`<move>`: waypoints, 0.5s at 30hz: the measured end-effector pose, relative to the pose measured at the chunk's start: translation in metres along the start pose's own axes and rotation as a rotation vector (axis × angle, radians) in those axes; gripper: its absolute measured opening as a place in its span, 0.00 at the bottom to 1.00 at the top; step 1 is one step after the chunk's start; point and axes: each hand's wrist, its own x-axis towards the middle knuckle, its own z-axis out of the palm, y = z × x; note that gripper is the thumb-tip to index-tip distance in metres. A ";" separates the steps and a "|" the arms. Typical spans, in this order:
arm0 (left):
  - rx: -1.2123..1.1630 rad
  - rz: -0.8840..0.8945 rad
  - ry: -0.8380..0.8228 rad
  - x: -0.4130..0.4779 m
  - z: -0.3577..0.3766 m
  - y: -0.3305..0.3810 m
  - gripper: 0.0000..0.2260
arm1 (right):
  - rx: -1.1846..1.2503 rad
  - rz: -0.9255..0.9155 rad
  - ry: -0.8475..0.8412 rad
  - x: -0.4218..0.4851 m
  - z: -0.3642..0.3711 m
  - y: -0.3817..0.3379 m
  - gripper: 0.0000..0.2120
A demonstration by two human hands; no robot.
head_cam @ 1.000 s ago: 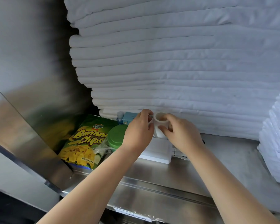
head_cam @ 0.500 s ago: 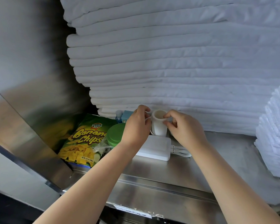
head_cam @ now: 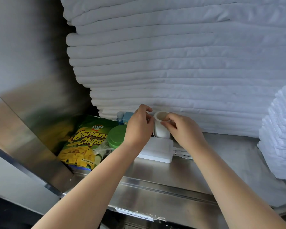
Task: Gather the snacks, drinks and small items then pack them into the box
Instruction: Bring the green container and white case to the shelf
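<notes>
Hands flank white roll (head_cam: 161,128): my right hand (head_cam: 183,131) pinches rim at 3 o'clock; left hand (head_cam: 139,128) curled at 9 o'clock, grip unclear. Roll upright on white charger (head_cam: 157,151), against linen stack (head_cam: 188,63). Risk, I judge: one-sided pinch tips roll toward green jar (head_cam: 117,136) at 9 o'clock.

Left forearm (head_cam: 92,179) and right forearm (head_cam: 229,182) extend forward, converging. Left hand (head_cam: 139,125) and right hand (head_cam: 183,129) grip a white cylindrical roll (head_cam: 161,131) with curled fingers.
</notes>
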 end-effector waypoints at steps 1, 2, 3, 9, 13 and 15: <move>-0.003 -0.003 0.000 0.000 0.000 0.000 0.09 | -0.002 0.005 0.010 -0.001 0.001 -0.001 0.08; -0.007 -0.003 0.001 0.000 0.000 0.001 0.09 | 0.000 0.012 0.021 -0.001 0.002 -0.003 0.08; -0.010 -0.001 0.002 0.000 0.000 0.002 0.09 | 0.006 0.018 0.032 -0.002 0.003 -0.005 0.09; -0.017 -0.001 0.015 0.001 0.000 0.001 0.09 | 0.023 -0.035 0.000 -0.008 0.006 -0.007 0.11; -0.020 0.013 0.014 0.001 -0.001 0.000 0.10 | -0.047 -0.073 -0.025 -0.012 0.005 0.002 0.09; -0.028 0.014 0.013 0.001 -0.001 0.001 0.10 | -0.053 -0.045 0.007 -0.010 0.006 0.000 0.10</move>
